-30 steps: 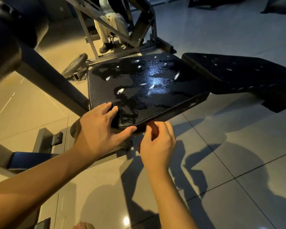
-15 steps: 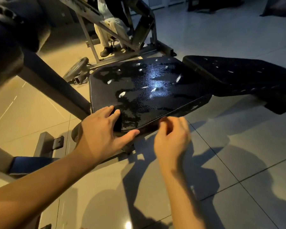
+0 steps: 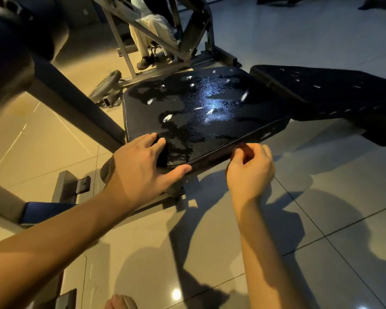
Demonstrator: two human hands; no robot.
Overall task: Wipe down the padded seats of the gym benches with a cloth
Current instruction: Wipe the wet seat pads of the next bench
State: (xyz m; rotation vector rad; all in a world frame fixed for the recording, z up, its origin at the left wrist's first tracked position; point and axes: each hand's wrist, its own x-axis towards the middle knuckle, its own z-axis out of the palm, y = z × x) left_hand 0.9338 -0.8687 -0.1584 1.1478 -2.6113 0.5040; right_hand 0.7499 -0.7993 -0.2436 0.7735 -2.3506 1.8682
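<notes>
Reflecting light, glossy floor tiles (image 3: 321, 219) are spreading beneath the seat (image 3: 210, 112), a squarish black pad of pebbled vinyl flecked with white tears, lying mid-frame beside a longer back pad (image 3: 321, 94). The left hand (image 3: 140, 170) is pressing flat on the seat's near corner, fingers spread, thumb along the front edge. The right hand (image 3: 251, 172) is curling its fingers at that edge; whether it is pinching anything, I cannot tell.

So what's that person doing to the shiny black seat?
A person is working at a black padded seat. Their left hand lies flat on its near corner, thumb along the edge. Their right hand curls its fingers at the front edge; whether it pinches anything is unclear. The seat is shiny with small white marks. No cloth shows clearly.
</notes>
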